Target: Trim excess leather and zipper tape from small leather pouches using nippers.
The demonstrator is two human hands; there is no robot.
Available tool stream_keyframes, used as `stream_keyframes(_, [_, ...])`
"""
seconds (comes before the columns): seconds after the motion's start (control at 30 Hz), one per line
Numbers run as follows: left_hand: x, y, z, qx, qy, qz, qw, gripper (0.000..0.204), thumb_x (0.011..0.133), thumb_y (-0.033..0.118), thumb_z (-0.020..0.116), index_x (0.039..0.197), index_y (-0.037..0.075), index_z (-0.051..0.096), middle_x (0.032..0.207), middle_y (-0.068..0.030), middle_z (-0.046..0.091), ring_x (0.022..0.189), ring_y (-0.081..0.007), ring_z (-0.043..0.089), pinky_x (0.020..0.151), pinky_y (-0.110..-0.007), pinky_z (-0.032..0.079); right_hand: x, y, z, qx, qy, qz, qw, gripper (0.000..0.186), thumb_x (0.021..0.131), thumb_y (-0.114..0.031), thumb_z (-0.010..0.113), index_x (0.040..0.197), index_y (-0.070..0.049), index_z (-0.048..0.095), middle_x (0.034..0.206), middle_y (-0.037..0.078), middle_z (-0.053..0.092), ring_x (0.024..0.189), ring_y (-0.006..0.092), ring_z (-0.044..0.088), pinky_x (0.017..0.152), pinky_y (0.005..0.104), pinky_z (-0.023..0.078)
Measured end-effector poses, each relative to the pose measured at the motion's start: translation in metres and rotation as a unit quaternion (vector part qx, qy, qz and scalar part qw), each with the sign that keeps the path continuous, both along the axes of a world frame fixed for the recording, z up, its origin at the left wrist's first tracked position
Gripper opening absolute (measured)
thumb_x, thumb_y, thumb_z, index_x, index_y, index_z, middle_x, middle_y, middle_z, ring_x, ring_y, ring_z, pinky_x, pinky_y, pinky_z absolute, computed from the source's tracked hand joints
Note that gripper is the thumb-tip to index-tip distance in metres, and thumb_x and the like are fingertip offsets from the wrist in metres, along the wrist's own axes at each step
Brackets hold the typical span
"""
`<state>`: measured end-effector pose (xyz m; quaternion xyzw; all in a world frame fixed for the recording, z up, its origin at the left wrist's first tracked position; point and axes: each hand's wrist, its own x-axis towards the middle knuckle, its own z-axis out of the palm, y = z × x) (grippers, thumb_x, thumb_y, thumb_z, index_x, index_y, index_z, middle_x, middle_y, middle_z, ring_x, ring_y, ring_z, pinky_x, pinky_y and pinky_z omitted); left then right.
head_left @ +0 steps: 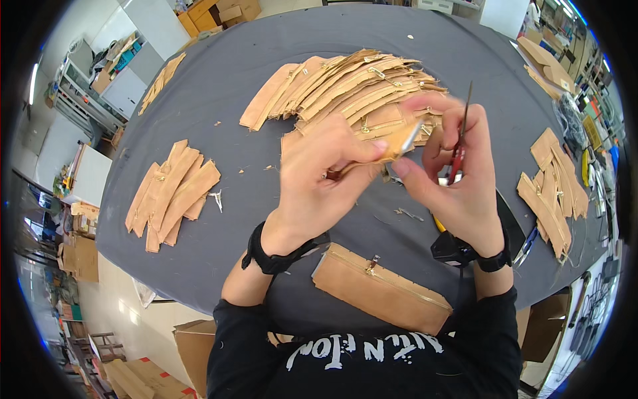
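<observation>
My left hand pinches a small tan leather piece between thumb and fingers over the middle of the table. A whitish strip shows along the piece's right edge. Close beside it, my right hand has red-handled scissors held in its curled fingers, a dark blade pointing up. The right thumb is at the whitish strip; blur hides whether it grips it. Nearer to me lies a flat tan leather panel with a brass zipper and pull along its upper edge.
Behind my hands fans a large stack of zippered leather panels. Smaller leather piles lie at the left and the right. The dark table cloth bears scraps. By my right wrist is a black object; blue-handled pliers lie farther right.
</observation>
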<state>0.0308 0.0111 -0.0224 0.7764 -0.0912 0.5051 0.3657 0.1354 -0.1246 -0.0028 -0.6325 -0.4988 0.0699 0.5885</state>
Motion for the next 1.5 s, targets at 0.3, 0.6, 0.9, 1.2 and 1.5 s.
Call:
stream_keyframes(0.3, [-0.007,0.024,0.007,-0.010,0.320,-0.043,0.946,0.031,0.068,0.019,0.074,0.087,0.002,0.056,0.086,-0.0033,0.047,0.081,-0.0130,0.044,0.069,-0.025,0.038,0.031,-0.009,0.010,0.270,0.137,-0.069,0.951,0.026,0.081,-0.006,0.060,0.081,-0.012,0.036,0.078,0.000,0.050,0.052,0.0009,0.040,0.037,0.0157,0.030])
stream_keyframes(0.6, [-0.016,0.031,0.020,-0.326,0.024,-0.135,0.935,0.027,0.076,0.010,0.066,0.098,0.002,0.053,0.092,-0.0022,0.057,0.086,-0.0084,0.053,0.077,-0.024,0.042,0.072,-0.022,0.017,0.252,0.155,-0.138,0.945,0.020,0.084,-0.013,0.057,0.080,-0.013,0.038,0.067,-0.003,0.042,0.048,0.0026,0.034,0.037,0.0166,0.026])
stream_keyframes(0.9, [-0.006,0.020,0.014,-0.288,0.028,-0.058,0.955,0.029,0.078,0.007,0.062,0.104,0.000,0.050,0.093,-0.0053,0.059,0.085,-0.0089,0.056,0.074,-0.022,0.045,0.010,-0.013,0.013,-0.027,-0.028,-0.092,0.995,0.025,0.090,-0.025,0.043,0.085,0.000,0.044,0.060,0.005,0.039,0.057,0.0104,0.036,0.052,0.0247,0.034])
stream_keyframes(1.2, [0.005,0.008,0.000,-0.074,0.031,0.017,0.997,0.020,0.072,0.003,0.065,0.084,0.004,0.049,0.080,-0.0031,0.051,0.072,-0.0093,0.049,0.061,-0.023,0.041,-0.005,-0.007,0.000,-0.034,-0.208,-0.083,0.974,0.029,0.075,-0.021,0.067,0.091,-0.003,0.050,0.061,0.002,0.055,0.046,0.0147,0.053,0.041,0.0239,0.040])
stream_keyframes(1.5, [0.005,0.003,0.002,-0.016,0.003,0.031,0.999,0.022,0.067,-0.003,0.065,0.083,0.004,0.050,0.079,-0.0054,0.049,0.069,-0.0124,0.048,0.055,-0.023,0.038,-0.010,-0.010,0.001,-0.009,-0.240,-0.099,0.966,0.029,0.074,-0.022,0.068,0.083,-0.004,0.048,0.060,0.003,0.054,0.046,0.0161,0.054,0.040,0.0244,0.040])
